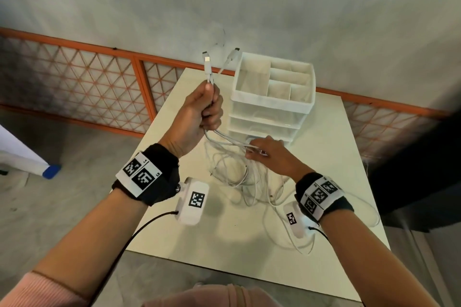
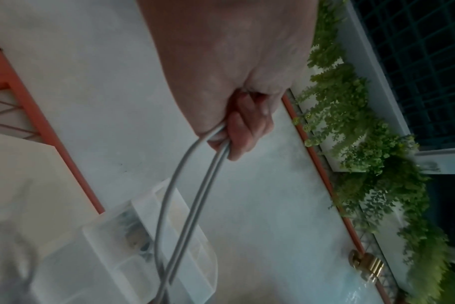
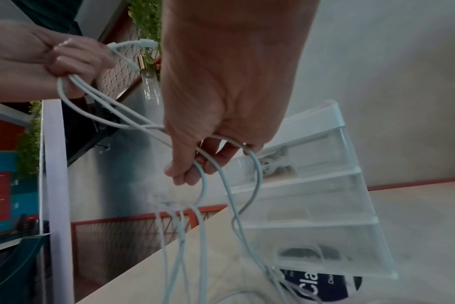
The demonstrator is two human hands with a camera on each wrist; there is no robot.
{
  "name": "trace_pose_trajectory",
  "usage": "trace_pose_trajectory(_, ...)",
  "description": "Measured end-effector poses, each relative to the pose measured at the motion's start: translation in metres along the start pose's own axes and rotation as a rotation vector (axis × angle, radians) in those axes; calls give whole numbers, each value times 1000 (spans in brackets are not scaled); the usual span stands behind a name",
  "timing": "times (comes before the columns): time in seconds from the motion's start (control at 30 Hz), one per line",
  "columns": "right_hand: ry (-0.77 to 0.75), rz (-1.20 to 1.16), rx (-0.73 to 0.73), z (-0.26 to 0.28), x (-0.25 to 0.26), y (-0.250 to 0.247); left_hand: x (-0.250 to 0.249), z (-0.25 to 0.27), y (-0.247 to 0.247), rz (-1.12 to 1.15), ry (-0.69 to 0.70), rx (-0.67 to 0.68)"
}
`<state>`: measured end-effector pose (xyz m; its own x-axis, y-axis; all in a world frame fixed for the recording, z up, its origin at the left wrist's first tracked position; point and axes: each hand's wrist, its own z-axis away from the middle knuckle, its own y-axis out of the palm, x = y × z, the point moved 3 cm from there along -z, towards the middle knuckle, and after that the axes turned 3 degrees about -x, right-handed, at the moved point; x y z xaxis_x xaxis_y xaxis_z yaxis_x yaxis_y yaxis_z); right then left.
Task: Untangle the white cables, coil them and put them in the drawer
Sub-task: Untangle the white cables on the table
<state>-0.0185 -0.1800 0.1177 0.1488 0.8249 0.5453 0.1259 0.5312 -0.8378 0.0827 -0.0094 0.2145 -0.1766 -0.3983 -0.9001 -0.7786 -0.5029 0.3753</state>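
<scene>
Fingers (image 1: 210, 113) of the left hand (image 1: 199, 109) are curling tightly round the white cables (image 1: 229, 142) in the head view, holding them raised above the table (image 1: 324, 169). Three plug ends (image 1: 207, 63) are sticking up out of the fist, pointing away toward the wall. Below the fist the strands are running down and rightward to the right hand (image 1: 268, 153), whose fingers are closing round them just in front of the drawer unit (image 1: 272, 107). The rest of the cables are lying in a loose tangle on the table between the two wrists.

From the left wrist, the left hand (image 2: 237, 102) is gripping the cables (image 2: 192, 195) in a closed fist, and the strands are hanging lengthwise toward the drawer unit (image 2: 195, 236).

From the right wrist, the right hand (image 3: 221, 102) is hooking its curled fingers (image 3: 185, 174) through several strands of cable (image 3: 203, 185). These are sloping up-left to the left hand (image 3: 39, 59) and dropping to the table (image 3: 416, 226). The drawer unit (image 3: 351, 185) is standing just beyond, its drawers apparently closed, though blur is making that uncertain.
</scene>
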Motion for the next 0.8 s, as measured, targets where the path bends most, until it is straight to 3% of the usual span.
trace_pose_trajectory(0.13,-47,-30,-12,-1,1,-13,-7,-1,-2,-66,38,-89)
trace_pose_trajectory(0.27,-26,-133,-137,-1,13,-55,-6,4,-2,-625,120,-136)
trace_pose_trajectory(0.33,-31,-177,-154,1,26,-77,3,5,0,-796,55,-94)
trace_pose_trajectory(0.43,-59,-283,-150,3,46,-100,17,1,6,-845,-23,-81)
trace_pose_trajectory(0.57,-116,-451,-190,5,66,-112,24,-5,13,-859,47,-83)
trace_pose_trajectory(0.63,-66,-480,-220,6,57,-109,20,-8,11,-828,106,-107)
trace_pose_trajectory(0.7,23,-427,-136,6,38,-93,14,-9,11,-792,180,-150)
trace_pose_trajectory(0.8,129,-257,126,12,-5,-50,0,-7,12,-681,280,-254)
